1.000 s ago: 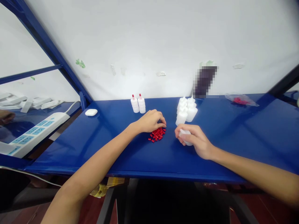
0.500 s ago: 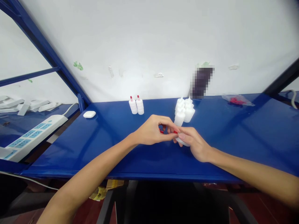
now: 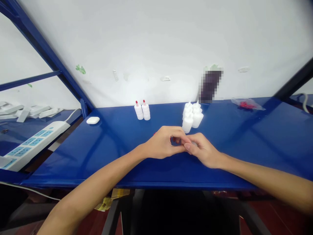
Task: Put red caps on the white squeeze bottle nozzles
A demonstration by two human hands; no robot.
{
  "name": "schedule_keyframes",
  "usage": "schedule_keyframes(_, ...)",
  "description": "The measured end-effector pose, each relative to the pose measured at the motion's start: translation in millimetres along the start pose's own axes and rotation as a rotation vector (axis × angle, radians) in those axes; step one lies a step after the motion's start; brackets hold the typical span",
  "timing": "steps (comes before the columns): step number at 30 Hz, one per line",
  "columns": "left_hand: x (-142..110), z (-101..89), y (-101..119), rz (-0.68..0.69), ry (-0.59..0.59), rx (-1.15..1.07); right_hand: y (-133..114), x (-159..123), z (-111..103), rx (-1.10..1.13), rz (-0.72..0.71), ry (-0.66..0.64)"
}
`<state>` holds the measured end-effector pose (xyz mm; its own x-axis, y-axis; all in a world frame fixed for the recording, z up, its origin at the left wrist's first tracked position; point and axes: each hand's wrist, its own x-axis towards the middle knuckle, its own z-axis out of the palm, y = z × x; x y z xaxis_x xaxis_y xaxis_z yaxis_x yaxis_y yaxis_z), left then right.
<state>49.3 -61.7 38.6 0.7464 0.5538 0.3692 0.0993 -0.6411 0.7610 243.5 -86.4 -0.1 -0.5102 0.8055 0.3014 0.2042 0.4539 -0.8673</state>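
Observation:
My left hand (image 3: 166, 143) is closed, thumb and forefinger pinched at the tip of a small white squeeze bottle (image 3: 194, 143). The red cap seen in that pinch a moment ago is now covered by the fingers. My right hand (image 3: 205, 151) is wrapped round the bottle, which is almost wholly hidden; its thumb meets the left fingertips. Bits of red, seemingly loose caps (image 3: 155, 133), show behind the left hand. Just beyond the hands stands a cluster of several white bottles (image 3: 187, 124) with bare pointed tips. Two bottles with red caps (image 3: 146, 111) stand further left.
A clear plastic bag (image 3: 248, 104) with red pieces lies at the back right. On the left are a white rounded case (image 3: 93, 120) and, beyond the table edge, a power strip (image 3: 36, 143). A blue frame post (image 3: 49, 52) rises at the left; the white wall is behind.
Both hands stay together; the left has dropped slightly and turned. The red cap and most of the bottle, visible before, are now hidden by the fingers. The view has shifted slightly.

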Motion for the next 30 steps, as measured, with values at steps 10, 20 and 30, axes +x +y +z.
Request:
schedule_keyframes(10, -31, -124.3, -35, -0.388, 0.06, 0.387, -5, 0, 0, -0.127, 0.09, 0.046)
schedule_keyframes(20, -53, -140.7, -77, -0.448, 0.165, 0.542, -7, 2, 0, -0.172, -0.036, 0.079)
schedule_keyframes(30, -45, -115.2, -61, -0.305, 0.325, 0.69, -4, 0, 1, -0.159, 0.083, 0.043)
